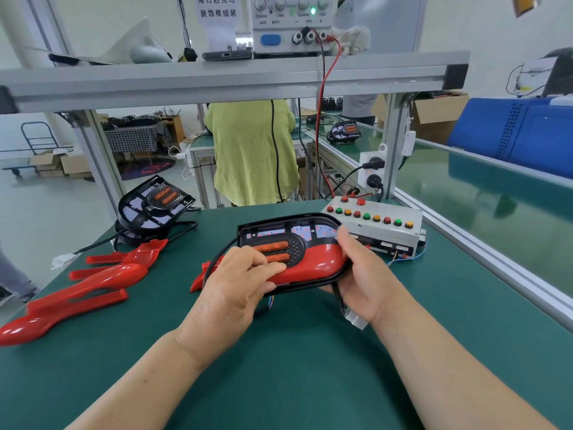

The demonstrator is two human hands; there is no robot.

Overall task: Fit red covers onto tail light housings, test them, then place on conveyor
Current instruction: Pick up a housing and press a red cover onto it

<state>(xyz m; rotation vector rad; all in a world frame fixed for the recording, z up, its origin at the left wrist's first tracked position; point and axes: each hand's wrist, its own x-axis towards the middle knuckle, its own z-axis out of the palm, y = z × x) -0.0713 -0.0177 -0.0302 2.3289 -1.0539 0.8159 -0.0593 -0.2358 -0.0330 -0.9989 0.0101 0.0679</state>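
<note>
Glossy red plastic cover [313,262], matt black plastic housing [285,223], matt green bench mat [294,367].

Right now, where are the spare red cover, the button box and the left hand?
Spare red cover [93,282]: head view, glossy middle.
Button box [387,226]: head view, grey top.
Left hand [242,283]: head view, its back.

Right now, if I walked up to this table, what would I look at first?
Probably the tail light in the middle, held by the left hand and right hand, with a shiny red cover pressed on its lower half. Next, the loose red covers lying on the green table at the left, and the box of coloured buttons behind the hands.
</note>
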